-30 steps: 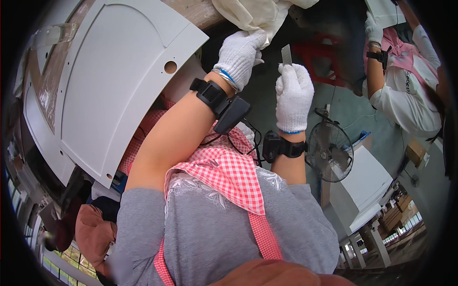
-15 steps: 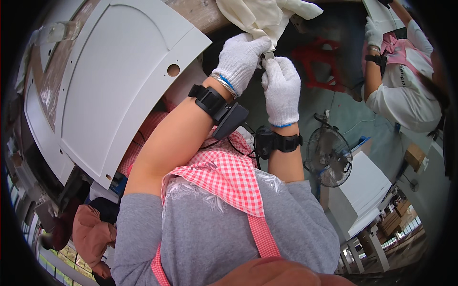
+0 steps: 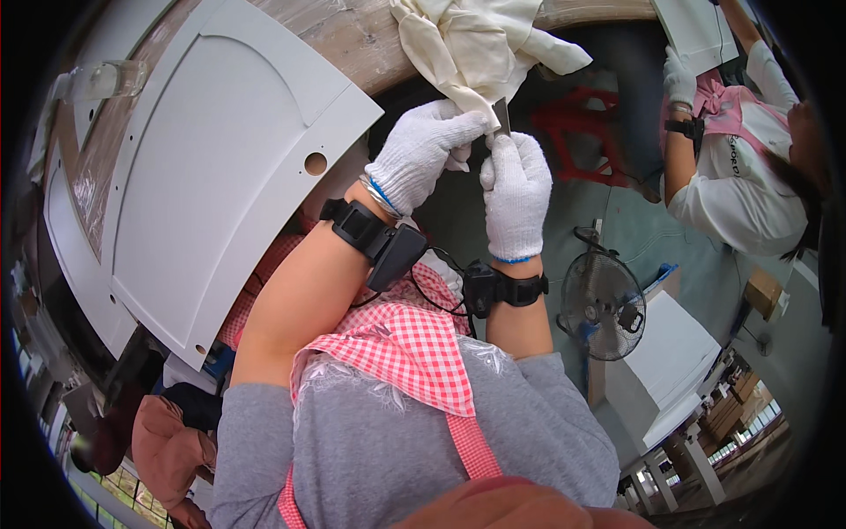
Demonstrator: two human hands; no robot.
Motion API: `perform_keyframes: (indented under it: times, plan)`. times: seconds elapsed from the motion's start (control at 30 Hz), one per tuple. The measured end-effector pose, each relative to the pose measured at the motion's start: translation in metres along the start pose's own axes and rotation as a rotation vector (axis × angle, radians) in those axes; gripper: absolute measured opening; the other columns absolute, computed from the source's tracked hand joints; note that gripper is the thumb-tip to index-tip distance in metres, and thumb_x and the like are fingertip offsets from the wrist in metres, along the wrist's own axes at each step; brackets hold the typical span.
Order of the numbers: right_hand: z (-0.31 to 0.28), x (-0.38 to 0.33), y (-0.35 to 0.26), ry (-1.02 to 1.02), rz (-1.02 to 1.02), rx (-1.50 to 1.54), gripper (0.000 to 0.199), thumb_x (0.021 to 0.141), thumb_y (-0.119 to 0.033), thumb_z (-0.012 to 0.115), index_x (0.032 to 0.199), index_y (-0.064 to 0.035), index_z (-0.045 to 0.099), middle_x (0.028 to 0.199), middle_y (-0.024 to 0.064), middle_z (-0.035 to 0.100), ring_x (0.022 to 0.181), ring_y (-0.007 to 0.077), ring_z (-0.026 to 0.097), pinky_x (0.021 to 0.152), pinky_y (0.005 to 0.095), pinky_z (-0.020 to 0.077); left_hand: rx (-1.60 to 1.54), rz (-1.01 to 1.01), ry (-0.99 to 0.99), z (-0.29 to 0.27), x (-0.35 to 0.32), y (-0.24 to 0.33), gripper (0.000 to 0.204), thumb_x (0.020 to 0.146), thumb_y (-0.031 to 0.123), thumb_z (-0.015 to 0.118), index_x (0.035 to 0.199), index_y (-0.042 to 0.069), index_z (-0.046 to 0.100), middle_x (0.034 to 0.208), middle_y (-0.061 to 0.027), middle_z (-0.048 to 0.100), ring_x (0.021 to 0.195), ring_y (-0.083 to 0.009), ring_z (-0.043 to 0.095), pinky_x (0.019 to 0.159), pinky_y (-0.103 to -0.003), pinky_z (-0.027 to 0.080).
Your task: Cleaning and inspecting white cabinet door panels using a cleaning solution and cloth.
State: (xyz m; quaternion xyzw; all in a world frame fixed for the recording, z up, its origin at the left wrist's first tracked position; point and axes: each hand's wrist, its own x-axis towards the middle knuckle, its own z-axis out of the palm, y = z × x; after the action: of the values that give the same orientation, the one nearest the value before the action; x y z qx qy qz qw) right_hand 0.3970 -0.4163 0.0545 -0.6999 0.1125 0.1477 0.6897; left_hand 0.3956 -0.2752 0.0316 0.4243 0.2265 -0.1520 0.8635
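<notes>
Both my hands wear white knitted gloves. My left hand (image 3: 423, 150) is closed on the corner of a cream cloth (image 3: 471, 53), which drapes over the table edge. Upright between the thumb and fingers of my right hand (image 3: 517, 194) stands a thin, flat grey metal blade (image 3: 501, 116), with its lower end hidden in the grip. The cloth corner touches or lies just beside the blade; I cannot tell which. To the left, a white panel (image 3: 203, 167) with a raised arched border and a round hole lies on the table.
The wooden table (image 3: 352, 44) runs across the top, with a clear jar (image 3: 110, 79) at far left. A standing fan (image 3: 604, 304) is at my right, near a red stool (image 3: 577, 137). Another gloved person (image 3: 736, 159) works at upper right; someone in orange-brown (image 3: 172, 450) is at lower left.
Both hands have come slightly down and apart. More of the blade shows above my right hand, and the cloth hangs lower over the table edge.
</notes>
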Motion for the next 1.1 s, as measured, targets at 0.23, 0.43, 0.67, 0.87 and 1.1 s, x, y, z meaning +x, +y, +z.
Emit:
perform_keyframes:
  times: [0.23, 0.43, 0.67, 0.87, 1.1]
  plan:
    - [0.003, -0.001, 0.001, -0.094, -0.005, -0.041, 0.022, 0.105, -0.02, 0.054, 0.096, -0.0019, 0.063, 0.067, -0.0012, 0.055, 0.056, 0.006, 0.046, 0.051, 0.024, 0.0371, 0.089, 0.053, 0.05, 0.005, 0.006, 0.005, 0.02, 0.093, 0.025, 0.072, 0.089, 0.006, 0.067, 0.077, 0.0008, 0.062, 0.063, -0.0073, 0.054, 0.06, -0.023, 0.045]
    - [-0.011, 0.002, -0.008, -0.229, 0.429, 0.416, 0.038, 0.109, -0.035, 0.042, 0.104, -0.0032, 0.062, 0.065, -0.0011, 0.053, 0.046, 0.0055, 0.04, 0.041, 0.0208, 0.0332, -0.105, 0.008, -0.052, -0.005, 0.011, 0.001, 0.02, 0.098, 0.021, 0.067, 0.092, 0.002, 0.067, 0.079, -0.0034, 0.064, 0.067, -0.0114, 0.057, 0.065, -0.025, 0.047]
    - [-0.026, 0.004, 0.01, -0.544, 0.599, 1.009, 0.038, 0.11, -0.035, 0.04, 0.105, -0.0025, 0.06, 0.064, -0.0029, 0.045, 0.043, 0.005, 0.034, 0.038, 0.0213, 0.0297, -0.086, -0.017, -0.166, -0.004, 0.011, -0.002, 0.022, 0.1, 0.022, 0.065, 0.096, 0.001, 0.067, 0.076, -0.003, 0.061, 0.069, -0.0136, 0.056, 0.065, -0.029, 0.044]
    - [-0.023, -0.016, -0.003, -0.173, 0.238, 0.493, 0.018, 0.105, -0.023, 0.054, 0.101, -0.0061, 0.059, 0.065, -0.0024, 0.05, 0.045, 0.004, 0.037, 0.039, 0.0212, 0.0289, -0.159, 0.084, 0.028, -0.015, 0.022, 0.007, 0.027, 0.1, 0.027, 0.065, 0.091, 0.002, 0.062, 0.071, -0.0005, 0.05, 0.066, -0.0138, 0.048, 0.062, -0.03, 0.04]
    - [-0.005, -0.014, -0.001, 0.094, -0.045, -0.023, 0.012, 0.101, -0.014, 0.061, 0.106, -0.0034, 0.06, 0.073, -0.0004, 0.06, 0.058, 0.0025, 0.049, 0.051, 0.02, 0.0404, 0.135, 0.05, 0.035, -0.008, -0.002, 0.003, 0.027, 0.096, 0.027, 0.068, 0.088, 0.002, 0.065, 0.072, -0.0035, 0.057, 0.064, -0.0122, 0.051, 0.061, -0.027, 0.043]
